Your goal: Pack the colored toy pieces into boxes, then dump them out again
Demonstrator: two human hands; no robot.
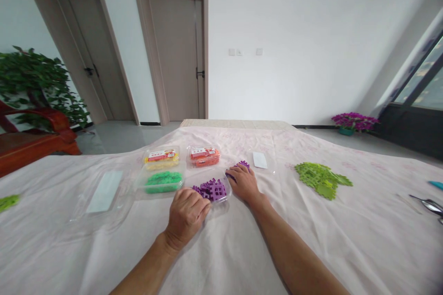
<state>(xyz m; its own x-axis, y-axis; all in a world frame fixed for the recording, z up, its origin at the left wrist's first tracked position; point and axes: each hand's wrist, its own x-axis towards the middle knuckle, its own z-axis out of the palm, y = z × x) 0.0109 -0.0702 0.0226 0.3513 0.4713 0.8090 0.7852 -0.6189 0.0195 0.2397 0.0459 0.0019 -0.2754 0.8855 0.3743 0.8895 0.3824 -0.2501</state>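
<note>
Purple interlocking blocks (212, 190) sit in the clear tub (224, 199); left hand (187, 214) curls round its near corner, steadying it, while right hand (244, 182) lies over loose purple pieces (243, 164) just beside. Whether it grips them, can't tell.

Bright, even daylight, coming from the window (420, 80) at the right edge. White wall (304, 46) flat-lit, no glare. Shadows on the pink tablecloth (238, 253) faint and soft. Wide-angle distortion: door frames (147, 55) lean inward, table edges bow. Centre sharp, purple blocks (212, 190) crisp; corners smeared.
</note>
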